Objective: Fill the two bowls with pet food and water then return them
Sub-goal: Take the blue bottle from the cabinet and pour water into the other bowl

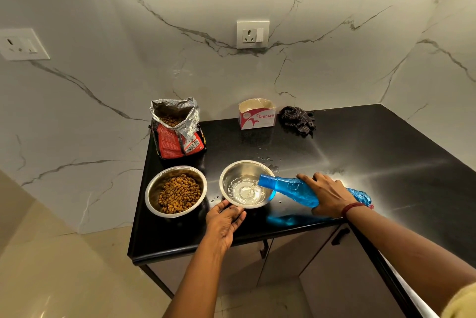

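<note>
Water (pixel 246 190) is streaming from the tilted blue bottle (pixel 291 190) into the steel bowl (pixel 231 176) at the counter's (pixel 360 152) front edge. Your right hand (pixel 331 195) is clamping the bottle's body, while your left hand (pixel 225 218) is cupping the bowl's rim at 7 o'clock. At the bowl's 9 o'clock, the kibble bowl (pixel 154 188) is sitting full.

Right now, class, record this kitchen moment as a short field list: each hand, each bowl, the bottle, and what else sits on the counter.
left hand: steadies the water bowl's near rim
right hand: grips the blue bottle, tipped sideways
water bowl: steel, partly filled, stream entering
food bowl: steel, holds brown kibble
food bag: open, upright behind the food bowl
counter: black, some spilled drops
also there: tissue box, dark cloth
</note>
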